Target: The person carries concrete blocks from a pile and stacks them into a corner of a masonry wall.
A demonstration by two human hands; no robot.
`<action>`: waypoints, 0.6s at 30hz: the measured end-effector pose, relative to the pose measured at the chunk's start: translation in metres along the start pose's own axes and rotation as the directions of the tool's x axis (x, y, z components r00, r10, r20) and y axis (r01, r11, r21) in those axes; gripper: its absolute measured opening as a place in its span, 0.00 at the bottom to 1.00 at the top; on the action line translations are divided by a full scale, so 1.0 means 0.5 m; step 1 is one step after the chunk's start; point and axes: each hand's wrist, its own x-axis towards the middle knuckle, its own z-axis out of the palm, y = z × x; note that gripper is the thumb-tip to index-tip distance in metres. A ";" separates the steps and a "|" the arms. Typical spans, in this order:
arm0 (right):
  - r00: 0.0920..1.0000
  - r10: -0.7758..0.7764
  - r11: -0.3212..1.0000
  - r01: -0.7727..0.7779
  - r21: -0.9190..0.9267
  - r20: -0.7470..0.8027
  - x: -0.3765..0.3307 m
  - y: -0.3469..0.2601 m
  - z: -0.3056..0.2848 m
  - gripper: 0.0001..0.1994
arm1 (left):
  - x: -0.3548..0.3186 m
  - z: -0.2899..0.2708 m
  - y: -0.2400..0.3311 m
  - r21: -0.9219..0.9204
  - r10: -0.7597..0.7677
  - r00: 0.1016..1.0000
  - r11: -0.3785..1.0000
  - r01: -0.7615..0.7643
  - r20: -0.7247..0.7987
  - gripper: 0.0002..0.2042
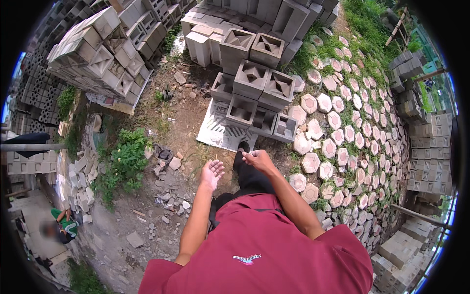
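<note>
My left hand (212, 173) is held palm up in front of my body, its fingers apart and nothing on it. To its right, my right hand (259, 160) has its fingers curled together; whether anything small is pinched in them I cannot make out. Both hands are apart from the blocks. Just beyond them stands a stepped stack of grey concrete vent blocks (251, 74), several with diamond-shaped webs inside square frames. Its lower blocks rest by a white printed sheet (209, 132) on the ground. My dark shoe (243, 146) is at the sheet's near edge.
More vent blocks (100, 61) are piled at the far left. Hexagonal pavers (338, 137) cover the ground on the right, with grass between them. A leafy plant (128, 159) and broken rubble (171, 203) lie to the left. Another person in green (67, 226) is at the lower left.
</note>
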 end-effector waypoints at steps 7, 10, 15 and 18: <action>0.955 -0.098 0.982 0.047 -0.184 -0.279 0.243 -0.049 -0.090 0.17 | 0.245 0.164 0.180 0.335 0.097 0.987 0.932 -0.136 0.132 0.20; 0.967 -0.070 0.966 0.005 -0.258 -0.244 0.346 0.007 -0.082 0.19 | 0.372 0.180 0.191 0.351 0.051 0.997 0.934 -0.069 0.059 0.20; 0.946 -0.263 0.812 0.110 -0.574 -0.190 0.555 0.163 -0.083 0.24 | 0.643 0.186 0.123 0.534 0.126 0.984 0.844 -0.039 -0.128 0.22; 0.917 -0.391 0.651 0.215 -0.728 -0.079 0.751 0.232 -0.047 0.29 | 0.884 0.103 0.080 0.734 0.397 0.913 0.648 -0.203 -0.097 0.33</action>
